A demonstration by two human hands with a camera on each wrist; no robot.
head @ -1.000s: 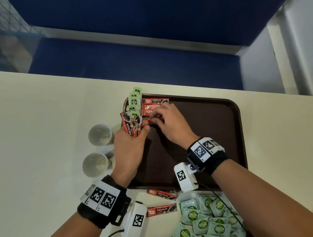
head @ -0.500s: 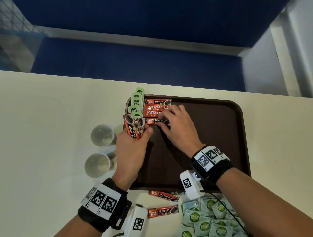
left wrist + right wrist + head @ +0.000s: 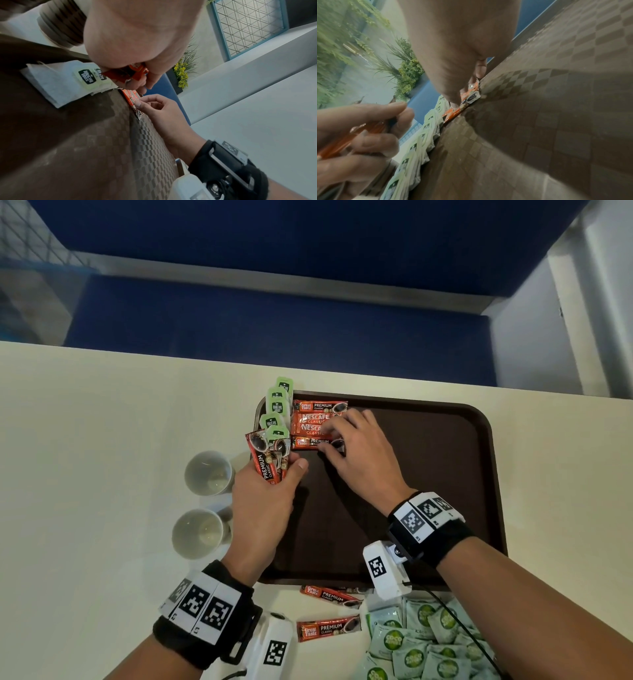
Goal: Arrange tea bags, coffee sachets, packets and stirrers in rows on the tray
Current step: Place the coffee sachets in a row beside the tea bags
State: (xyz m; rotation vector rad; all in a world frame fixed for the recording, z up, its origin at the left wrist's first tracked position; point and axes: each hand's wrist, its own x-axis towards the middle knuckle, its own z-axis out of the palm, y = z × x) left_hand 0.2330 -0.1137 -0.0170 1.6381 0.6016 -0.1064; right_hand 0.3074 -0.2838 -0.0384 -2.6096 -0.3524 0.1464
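Observation:
The brown tray holds a column of tea bags with green tags along its left edge. Beside them lie several red coffee sachets in a stacked row. My right hand pinches the right end of the lowest coffee sachet, which lies flat on the tray; the left wrist view shows the thumb on it. My left hand hovers at the tray's left side and grips a bunch of red sachets fanned upward.
Two white cups stand left of the tray. Two loose red sachets and a pile of green-white packets lie on the table in front of the tray. A blue bench runs beyond the table's far edge.
My right hand has brought the sachet away from the left hand's bunch and set it flat under the two Nescafe sachets. The left hand has hardly moved.

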